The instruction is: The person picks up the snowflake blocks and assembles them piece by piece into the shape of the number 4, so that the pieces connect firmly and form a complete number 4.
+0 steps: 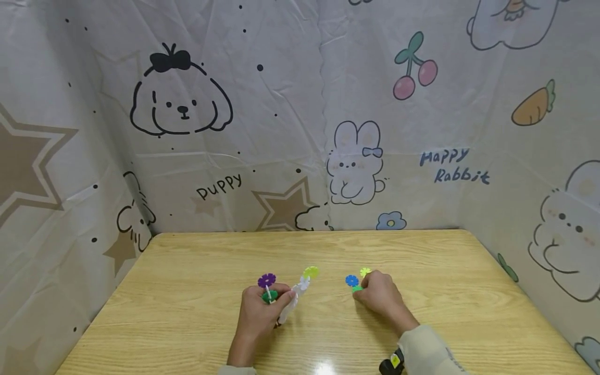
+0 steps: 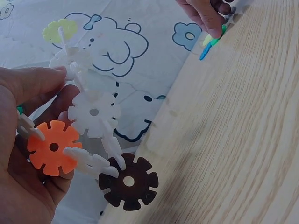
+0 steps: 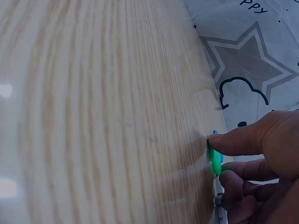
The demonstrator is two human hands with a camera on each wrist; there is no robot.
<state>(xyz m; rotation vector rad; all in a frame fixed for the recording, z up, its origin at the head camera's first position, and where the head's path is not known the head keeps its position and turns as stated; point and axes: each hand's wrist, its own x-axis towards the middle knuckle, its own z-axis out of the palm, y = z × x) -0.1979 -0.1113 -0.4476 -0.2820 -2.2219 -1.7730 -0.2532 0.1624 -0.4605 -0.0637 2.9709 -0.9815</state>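
My left hand (image 1: 255, 313) grips a linked chain of notched plastic flower discs, thumb and fingers closed about it. In the head view a purple disc (image 1: 263, 282), a dark green disc (image 1: 269, 297) and a yellow-green disc (image 1: 311, 272) belong to it. The left wrist view shows its white disc (image 2: 83, 114), orange disc (image 2: 42, 154) and dark brown disc (image 2: 112, 186), joined by edge-on white discs. Farther right, my right hand (image 1: 382, 298) pinches a bright green disc (image 3: 216, 167) close over the table. Beside those fingertips are a blue disc (image 1: 351, 280) and a yellow disc (image 1: 364, 272).
Both hands are over a wood-grain table (image 1: 197, 271). Cartoon-printed cloth (image 1: 281, 104) hangs along its back and sides. At the right sleeve a black device (image 1: 391, 363) sits near the front edge.
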